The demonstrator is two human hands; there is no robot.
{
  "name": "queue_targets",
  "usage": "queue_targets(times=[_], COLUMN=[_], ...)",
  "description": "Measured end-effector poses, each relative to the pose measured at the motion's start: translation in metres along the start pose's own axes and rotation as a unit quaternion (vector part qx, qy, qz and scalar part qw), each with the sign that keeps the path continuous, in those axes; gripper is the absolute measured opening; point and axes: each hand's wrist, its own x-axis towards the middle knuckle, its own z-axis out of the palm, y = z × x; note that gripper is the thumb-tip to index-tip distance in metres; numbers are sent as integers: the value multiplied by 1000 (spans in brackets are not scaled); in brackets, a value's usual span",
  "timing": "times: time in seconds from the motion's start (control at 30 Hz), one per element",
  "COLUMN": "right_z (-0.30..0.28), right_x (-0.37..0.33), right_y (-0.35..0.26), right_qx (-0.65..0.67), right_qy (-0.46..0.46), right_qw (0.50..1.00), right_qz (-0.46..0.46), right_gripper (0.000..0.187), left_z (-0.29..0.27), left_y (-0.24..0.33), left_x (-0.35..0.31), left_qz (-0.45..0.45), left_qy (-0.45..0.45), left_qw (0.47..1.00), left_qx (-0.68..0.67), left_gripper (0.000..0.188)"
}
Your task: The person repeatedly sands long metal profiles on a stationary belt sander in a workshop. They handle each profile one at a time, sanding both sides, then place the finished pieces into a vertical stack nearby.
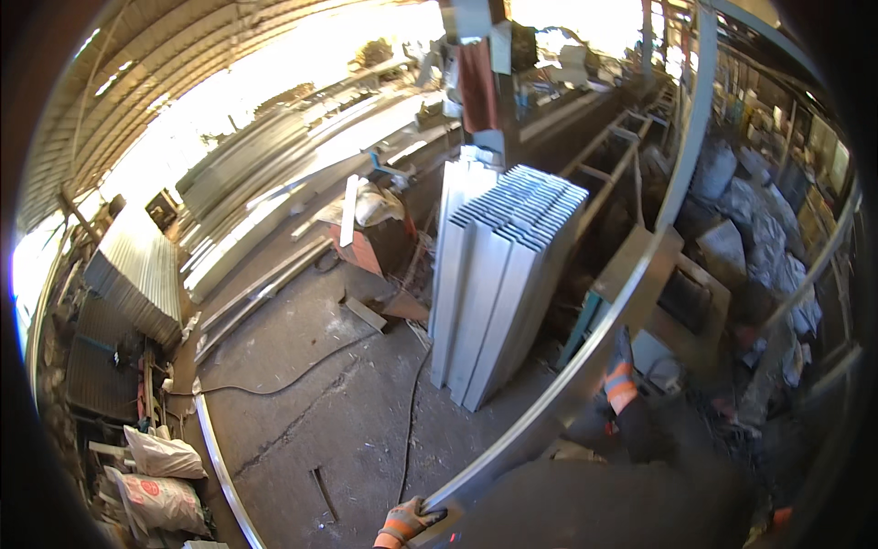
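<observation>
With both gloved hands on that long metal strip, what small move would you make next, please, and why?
Probably lift the near end a little and steady it before shifting it further. The long metal strip runs from the left hand at its near end, past the right hand gripping it midway, up toward the roof. It passes close beside the stack of upright metal panels, so a swing might strike them.

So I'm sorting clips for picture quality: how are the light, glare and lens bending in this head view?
In the head view, daylight blows out the open top to white, while the right side lies in deep shadow. The long metal strip, gripped by the gloved left hand and right hand, bows from fisheye bending. The upright stack of grey panels stays sharp, and the rim vignettes to black.
</observation>
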Motion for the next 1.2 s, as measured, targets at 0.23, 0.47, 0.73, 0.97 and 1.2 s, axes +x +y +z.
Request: queue_targets(times=[0.23,0.47,0.73,0.97,1.2], right_z=[-83,-84,-117,-151,-151], right_x=[70,54,221,437,579], right_y=[-8,-126,-217,-322,-408], right_qx=[-59,-777,-949,-926,-939], right_qy=[-48,91,88,153,187], right_qw=[997,459,283,318,283], right_qz=[-29,-420,-111,-135,-55], right_gripper=[72,99,103,103,107], left_z=[38,66,163,242,274], left_y=[6,140,391,606,757], left_x=[12,89,211,298,381], left_qz=[106,138,78,119,133], left_qy=[52,-29,-142,-116,-129], left_qw=[992,989,987,986,983], left_qx=[-35,-40,-4,24,4], left_gripper=[68,62,75,87,91])
